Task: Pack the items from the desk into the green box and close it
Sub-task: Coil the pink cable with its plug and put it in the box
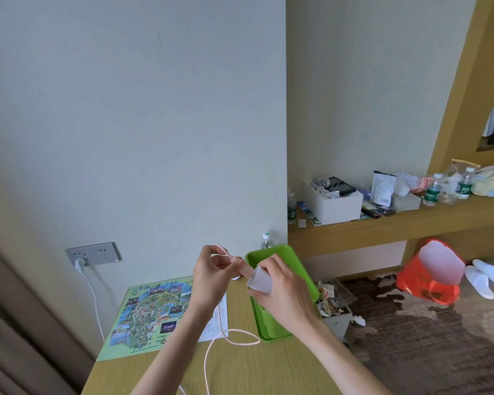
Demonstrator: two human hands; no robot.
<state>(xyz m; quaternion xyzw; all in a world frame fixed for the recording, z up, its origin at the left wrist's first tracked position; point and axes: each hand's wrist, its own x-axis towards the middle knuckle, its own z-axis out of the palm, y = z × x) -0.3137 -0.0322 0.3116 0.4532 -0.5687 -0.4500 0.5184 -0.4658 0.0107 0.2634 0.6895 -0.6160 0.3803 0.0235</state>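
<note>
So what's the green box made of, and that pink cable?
Green box: probably plastic, smooth and slightly shiny, with rounded moulded corners. Pink cable: bendy, likely rubbery plastic or woven covering; it droops and loops limply on the desk, too thin to tell which.

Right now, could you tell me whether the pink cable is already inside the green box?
No, the left hand pinches the pink cable, which loops over the desk beside the green box.

Pale plain walls [126, 109] meet at a corner, grey socket plate [93, 253] low down, beige curtain [9, 323] at left, yellowish wooden desk [254, 372], cluttered wooden shelf [397, 226], brown patterned carpet [425, 337], soft daylight.
</note>
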